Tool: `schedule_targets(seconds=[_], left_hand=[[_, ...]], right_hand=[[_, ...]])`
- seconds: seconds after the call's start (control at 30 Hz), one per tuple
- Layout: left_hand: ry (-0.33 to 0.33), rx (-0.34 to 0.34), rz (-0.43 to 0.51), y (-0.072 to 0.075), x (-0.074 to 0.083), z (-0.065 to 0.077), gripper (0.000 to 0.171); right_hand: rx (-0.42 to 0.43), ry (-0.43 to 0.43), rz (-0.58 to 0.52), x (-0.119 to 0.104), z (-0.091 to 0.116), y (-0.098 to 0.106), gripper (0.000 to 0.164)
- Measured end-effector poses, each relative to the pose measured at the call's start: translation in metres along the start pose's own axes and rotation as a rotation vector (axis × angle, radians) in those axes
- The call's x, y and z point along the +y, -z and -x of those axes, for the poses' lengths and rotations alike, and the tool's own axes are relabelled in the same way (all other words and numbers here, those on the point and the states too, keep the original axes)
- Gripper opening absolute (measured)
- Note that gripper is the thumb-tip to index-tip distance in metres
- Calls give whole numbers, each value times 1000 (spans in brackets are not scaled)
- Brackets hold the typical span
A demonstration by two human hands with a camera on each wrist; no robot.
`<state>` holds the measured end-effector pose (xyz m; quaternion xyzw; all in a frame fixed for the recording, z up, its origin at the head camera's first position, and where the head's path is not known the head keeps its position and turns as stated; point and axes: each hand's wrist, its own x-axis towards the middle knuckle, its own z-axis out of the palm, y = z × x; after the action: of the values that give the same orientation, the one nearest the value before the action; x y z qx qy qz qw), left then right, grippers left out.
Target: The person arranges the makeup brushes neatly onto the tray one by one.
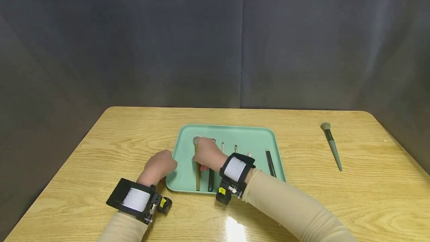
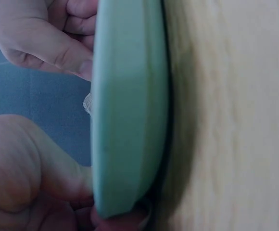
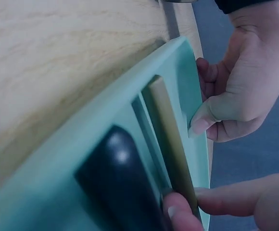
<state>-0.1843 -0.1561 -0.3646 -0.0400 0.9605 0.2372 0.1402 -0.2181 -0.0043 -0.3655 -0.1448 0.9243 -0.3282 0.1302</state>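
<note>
A mint-green tray (image 1: 242,132) lies on the table with several makeup brushes in it. My left hand (image 1: 159,164) grips the tray's left rim, thumb on the inside; in the left wrist view its fingers reach under the tray's corner (image 2: 122,144). Inside the tray, my right hand (image 1: 209,153) pinches the gold-handled makeup brush (image 1: 197,178) between thumb and finger. That brush is the leftmost one, its grey head toward the back. In the right wrist view its handle (image 3: 166,130) lies along the tray floor, beside a thick black brush handle (image 3: 122,173).
A black-handled brush (image 1: 270,163) lies at the tray's right side. Slimmer brushes between are partly hidden by my right wrist. Outside the tray, on the right of the wooden table (image 1: 379,197), lies a grey-green makeup brush (image 1: 332,146). A dark cloth (image 1: 168,47) hangs behind.
</note>
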Motion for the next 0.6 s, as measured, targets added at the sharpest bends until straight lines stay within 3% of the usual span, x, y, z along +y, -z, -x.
schedule_targets(seconds=[0.1, 0.27, 0.43, 0.57, 0.6], left_hand=[[-5, 1, 1, 0, 0, 0, 13], [-13, 5, -6, -1, -2, -1, 12], [-9, 0, -5, -2, -3, -1, 13], [1, -5, -10, -1, -2, -1, 14], [2, -7, -11, 0, -1, -1, 15]], right_hand=[[4, 5, 4, 0, 0, 0, 25], [26, -23, -102, 3, 7, 3, 17], [60, -7, -188, 7, 19, 14, 37], [93, 10, -233, 11, 26, 28, 12], [105, 10, -251, 12, 27, 31, 22]])
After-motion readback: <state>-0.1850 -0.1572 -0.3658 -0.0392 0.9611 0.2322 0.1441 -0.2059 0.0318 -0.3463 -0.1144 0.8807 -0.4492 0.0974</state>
